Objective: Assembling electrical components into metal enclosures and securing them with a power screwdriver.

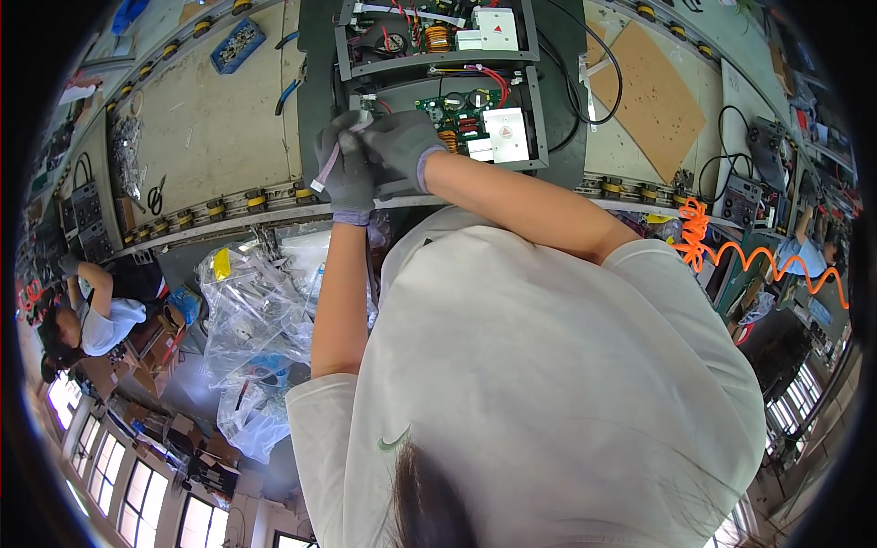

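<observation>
I had both gloved hands at the open metal chassis (pixel 539 128): left hand (pixel 347 169) and right hand (pixel 397 137) pinched a flat ribbon cable (pixel 325 169), apparently not yet seated near the green circuit board (pixel 461 110).

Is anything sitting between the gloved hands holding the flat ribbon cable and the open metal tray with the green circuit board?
Nothing visible does. The left hand and right hand pinch the ribbon cable right at the near left corner of the metal tray; the green circuit board lies just beyond, uncovered.
</observation>
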Demonstrator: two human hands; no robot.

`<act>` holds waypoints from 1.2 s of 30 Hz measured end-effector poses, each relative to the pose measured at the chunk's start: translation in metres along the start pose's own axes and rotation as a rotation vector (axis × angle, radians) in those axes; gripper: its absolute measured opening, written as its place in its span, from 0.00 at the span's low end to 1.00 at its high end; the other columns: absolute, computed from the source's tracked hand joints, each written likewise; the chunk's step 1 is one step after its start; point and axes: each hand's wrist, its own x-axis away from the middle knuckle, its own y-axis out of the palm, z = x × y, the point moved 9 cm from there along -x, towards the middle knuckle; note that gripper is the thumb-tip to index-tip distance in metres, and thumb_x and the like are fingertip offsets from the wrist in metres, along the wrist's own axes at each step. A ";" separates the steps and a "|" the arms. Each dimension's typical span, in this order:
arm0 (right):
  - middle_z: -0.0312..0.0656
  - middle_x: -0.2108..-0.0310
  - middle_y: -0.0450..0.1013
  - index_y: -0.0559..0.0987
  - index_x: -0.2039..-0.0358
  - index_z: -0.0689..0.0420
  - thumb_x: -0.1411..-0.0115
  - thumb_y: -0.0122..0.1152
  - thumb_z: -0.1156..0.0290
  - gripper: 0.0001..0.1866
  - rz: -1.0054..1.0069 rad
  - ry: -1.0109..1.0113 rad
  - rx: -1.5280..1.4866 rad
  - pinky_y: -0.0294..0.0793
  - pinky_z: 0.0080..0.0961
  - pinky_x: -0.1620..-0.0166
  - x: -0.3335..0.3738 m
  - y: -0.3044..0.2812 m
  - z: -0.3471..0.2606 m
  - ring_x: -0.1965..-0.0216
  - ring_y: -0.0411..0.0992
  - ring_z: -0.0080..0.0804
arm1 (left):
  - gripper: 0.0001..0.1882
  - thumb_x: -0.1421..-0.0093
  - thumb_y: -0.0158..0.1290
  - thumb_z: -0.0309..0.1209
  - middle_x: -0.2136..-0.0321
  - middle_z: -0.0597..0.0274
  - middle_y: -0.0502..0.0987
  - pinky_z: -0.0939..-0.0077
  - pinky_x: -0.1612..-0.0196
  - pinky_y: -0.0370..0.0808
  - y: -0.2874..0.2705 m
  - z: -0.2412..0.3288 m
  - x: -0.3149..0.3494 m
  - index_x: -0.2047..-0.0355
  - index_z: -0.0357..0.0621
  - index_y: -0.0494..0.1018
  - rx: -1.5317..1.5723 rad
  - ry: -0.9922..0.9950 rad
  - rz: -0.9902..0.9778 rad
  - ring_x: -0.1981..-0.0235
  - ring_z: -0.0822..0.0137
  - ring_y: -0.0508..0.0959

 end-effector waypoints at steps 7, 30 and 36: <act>0.39 0.72 0.81 0.85 0.62 0.56 0.37 0.59 0.64 0.12 -0.188 -0.012 -0.093 0.77 0.26 0.65 0.006 -0.004 0.004 0.73 0.77 0.26 | 0.17 0.30 0.41 0.35 0.60 0.49 0.74 0.62 0.54 0.72 0.002 0.009 -0.003 0.55 0.39 0.76 -0.095 0.026 -0.012 0.59 0.54 0.75; 0.44 0.55 0.77 0.76 0.46 0.48 0.37 0.55 0.58 0.20 0.231 -0.453 0.746 0.71 0.44 0.48 0.050 -0.082 -0.036 0.53 0.74 0.46 | 0.12 0.44 0.62 0.40 0.66 0.58 0.83 0.63 0.49 0.69 0.037 0.079 -0.028 0.63 0.51 0.83 -0.344 -0.265 -0.309 0.61 0.59 0.80; 0.46 0.48 0.74 0.78 0.49 0.58 0.40 0.52 0.45 0.30 -0.020 -0.651 1.197 0.62 0.41 0.42 0.088 -0.015 -0.016 0.43 0.66 0.44 | 0.14 0.47 0.62 0.47 0.60 0.65 0.80 0.55 0.45 0.64 0.076 0.079 -0.032 0.65 0.57 0.84 -0.933 -0.006 -0.399 0.49 0.54 0.74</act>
